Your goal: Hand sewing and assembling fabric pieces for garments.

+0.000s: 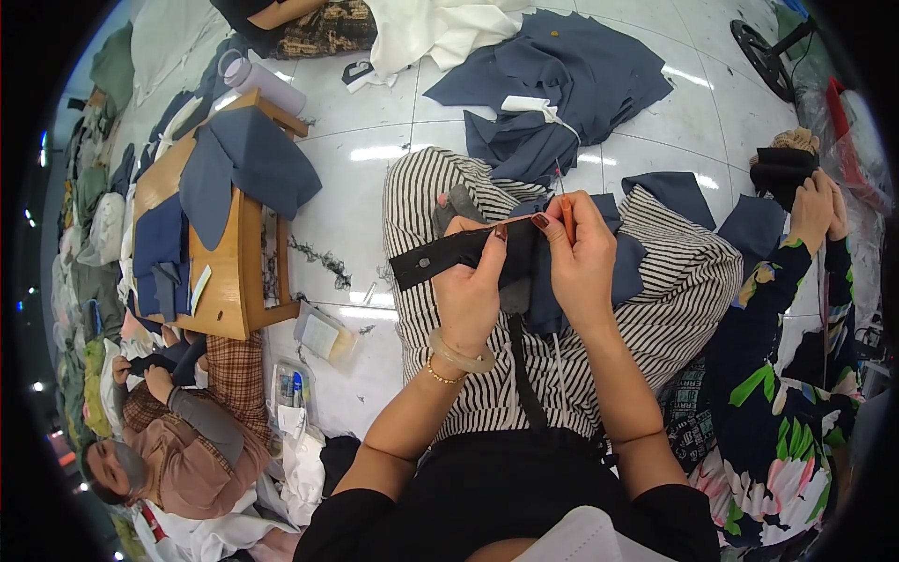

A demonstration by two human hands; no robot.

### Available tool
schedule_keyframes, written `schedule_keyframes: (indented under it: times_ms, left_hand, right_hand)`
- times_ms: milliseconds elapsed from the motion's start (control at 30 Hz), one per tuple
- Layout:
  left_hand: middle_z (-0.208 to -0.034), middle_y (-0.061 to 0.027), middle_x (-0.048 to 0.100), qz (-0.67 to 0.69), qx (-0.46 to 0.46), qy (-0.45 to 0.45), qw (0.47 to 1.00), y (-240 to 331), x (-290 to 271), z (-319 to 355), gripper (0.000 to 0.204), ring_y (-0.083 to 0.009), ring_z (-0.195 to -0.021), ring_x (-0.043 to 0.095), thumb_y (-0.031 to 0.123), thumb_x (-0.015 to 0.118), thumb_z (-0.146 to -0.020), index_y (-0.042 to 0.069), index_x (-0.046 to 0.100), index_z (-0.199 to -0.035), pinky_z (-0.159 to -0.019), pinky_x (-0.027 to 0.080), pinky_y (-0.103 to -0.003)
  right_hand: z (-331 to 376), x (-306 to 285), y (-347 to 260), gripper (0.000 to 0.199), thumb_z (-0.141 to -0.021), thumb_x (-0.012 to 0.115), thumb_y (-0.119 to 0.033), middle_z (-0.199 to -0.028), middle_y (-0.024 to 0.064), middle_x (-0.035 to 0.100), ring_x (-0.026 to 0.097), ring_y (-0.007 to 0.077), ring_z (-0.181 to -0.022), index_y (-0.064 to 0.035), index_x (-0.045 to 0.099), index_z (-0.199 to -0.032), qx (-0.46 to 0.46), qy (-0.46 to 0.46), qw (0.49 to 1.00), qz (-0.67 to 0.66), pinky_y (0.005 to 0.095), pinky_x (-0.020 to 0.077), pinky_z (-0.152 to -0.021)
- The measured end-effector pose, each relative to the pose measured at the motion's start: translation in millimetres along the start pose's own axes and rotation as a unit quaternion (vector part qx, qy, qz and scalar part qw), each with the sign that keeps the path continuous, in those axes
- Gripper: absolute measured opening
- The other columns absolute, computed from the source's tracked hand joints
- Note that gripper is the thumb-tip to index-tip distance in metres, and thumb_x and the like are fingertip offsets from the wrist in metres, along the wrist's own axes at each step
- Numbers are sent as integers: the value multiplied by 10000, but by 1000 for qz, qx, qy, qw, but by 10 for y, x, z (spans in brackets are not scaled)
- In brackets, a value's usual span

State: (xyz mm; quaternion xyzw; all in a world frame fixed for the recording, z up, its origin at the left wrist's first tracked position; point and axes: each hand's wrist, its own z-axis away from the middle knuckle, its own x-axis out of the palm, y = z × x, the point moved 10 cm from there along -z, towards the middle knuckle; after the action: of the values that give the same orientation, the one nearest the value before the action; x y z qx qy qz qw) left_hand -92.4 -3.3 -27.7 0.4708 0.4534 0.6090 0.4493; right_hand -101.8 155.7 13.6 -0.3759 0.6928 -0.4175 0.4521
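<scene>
A black fabric band (431, 259) with a round metal button stretches across my lap. My left hand (471, 290) is closed on it, thumb pressed on top. Close by on the right, my right hand (582, 258) grips an orange-handled seam ripper (567, 217), its thin tip pointing away from me. The right thumb touches the band's upper edge, where the two hands nearly meet. Dark blue-grey fabric (627, 272) hangs from the band over my striped trousers (674, 253). A small grey cloth (459, 208) sits behind my left hand.
A heap of blue-grey cut pieces (562, 75), with a white tie, lies ahead on the tiled floor. A wooden stool (245, 281) at left bears fabric and a lilac bottle (262, 86). People sit at both sides; one's hands (817, 208) hold black cloth.
</scene>
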Motion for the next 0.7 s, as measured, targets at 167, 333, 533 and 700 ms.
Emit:
schedule_keyframes:
  times_ms: [167,333,533,700]
  left_hand:
    - [-785,30,558,16,0,0,1000,-77,-16,-26,78,-23,-684,469,61,582,-922,37,547,-857,-617,401,-177]
    - [-796,18,555,87,-40,39,995,-104,-138,-83,68,-48,-706,481,43,586,-910,33,552,-852,-659,414,-200]
    - [-802,24,549,132,-53,40,989,-111,-119,-74,55,-50,-727,478,41,585,-909,31,572,-856,-671,403,-202]
    - [-779,26,545,133,-58,48,988,-111,-103,-66,72,-34,-698,466,46,587,-909,35,566,-842,-628,391,-188]
  right_hand:
    - [-33,13,43,118,-863,611,-9,-701,38,453,401,105,-623,20,498,-843,17,-10,1000,11,228,361,-573]
    - [-5,-185,253,146,-920,588,-116,-672,4,452,407,51,-618,27,564,-924,98,0,994,-55,223,335,-531]
    - [370,-21,183,172,-918,606,-136,-563,-6,453,372,30,-519,31,621,-882,127,-83,988,-39,225,295,-454]
    - [432,72,237,194,-930,594,-141,-569,-19,458,372,29,-523,39,620,-863,149,-85,985,-26,220,290,-463]
